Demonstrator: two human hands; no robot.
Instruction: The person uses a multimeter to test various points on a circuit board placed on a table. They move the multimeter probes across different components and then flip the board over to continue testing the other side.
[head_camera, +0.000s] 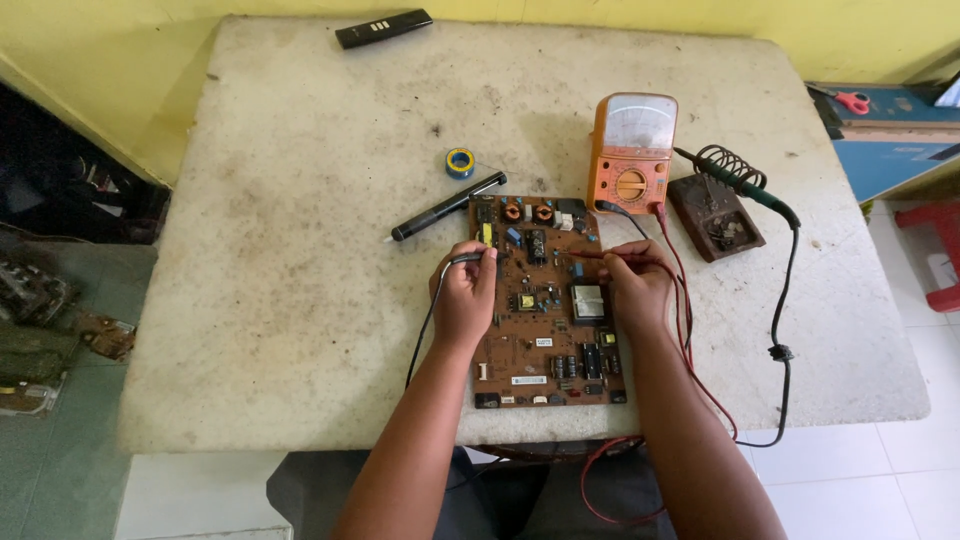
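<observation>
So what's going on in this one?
A person is probing a brown circuit board lying on a worn table. The left hand holds a black probe to the board's upper left, and the right hand holds a red probe further right. Both leads run to an orange analog multimeter behind the board. A soldering iron rests in its stand nearby.

Two bare forearms rise from the lower edge of the frame toward its centre.

The left hand (465, 297), fingers curled into a closed grip, sits just left of centre; the right hand (636, 285), likewise pinched shut, mirrors it right of centre, knuckles facing up.
</observation>
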